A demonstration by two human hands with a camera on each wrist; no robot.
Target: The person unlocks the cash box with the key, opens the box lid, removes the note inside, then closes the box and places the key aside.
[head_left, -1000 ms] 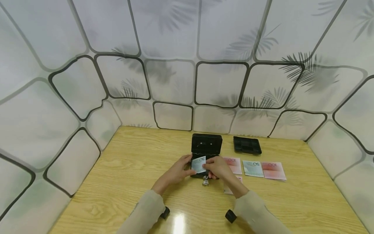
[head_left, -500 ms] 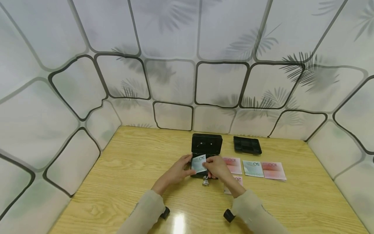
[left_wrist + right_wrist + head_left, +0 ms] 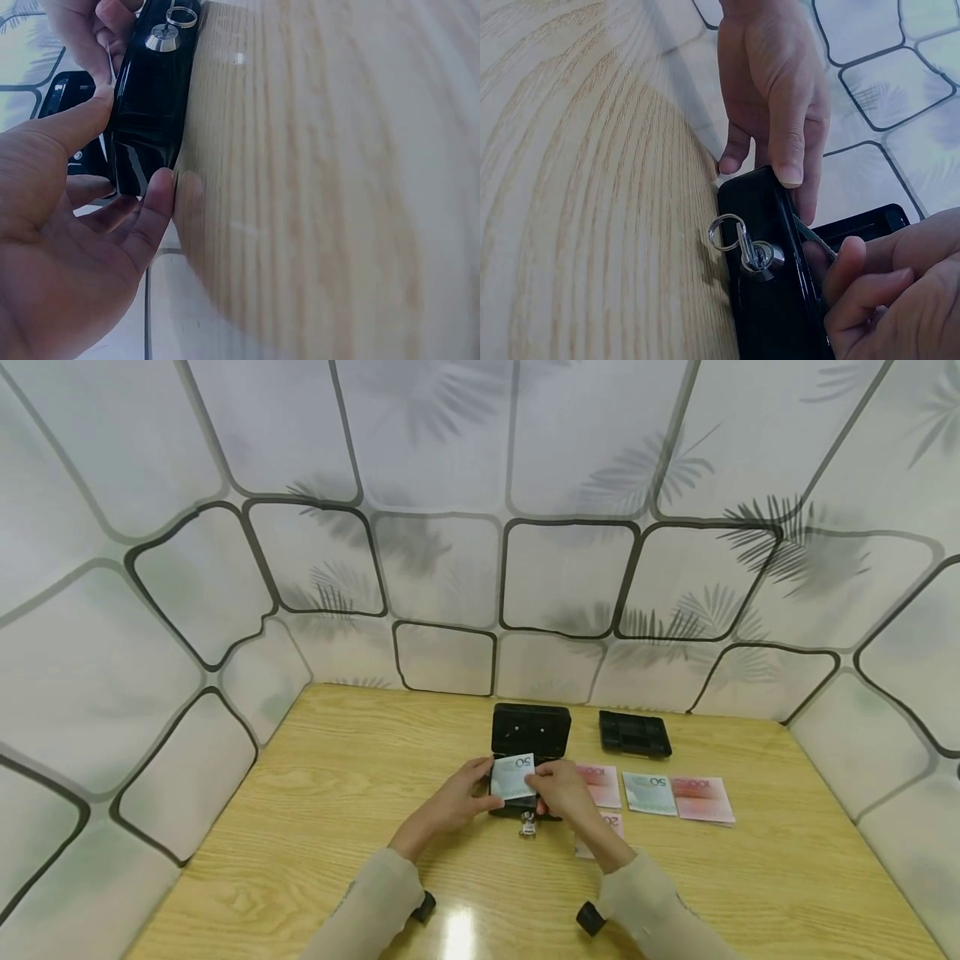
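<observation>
A black cash box stands on the wooden table with its lid raised at the back. My left hand holds the box's left end, thumb over the front rim and fingers along the side. Between the thumb and fingers of my right hand is a green 50 banknote, pinched at its right edge. The note lies over the box's opening, slightly tilted; the box's inside is mostly hidden. In the right wrist view, a key with a ring sits in the front lock.
Right of the box lie pink 100 notes, a green 50 note and more pink 100 notes. A 20 note is partly under my right forearm. Behind them rests a black compartment tray. A patterned curtain borders the table.
The 50 note in my right hand has shifted a little right and turned straighter over the box. My left hand stays on the box.
</observation>
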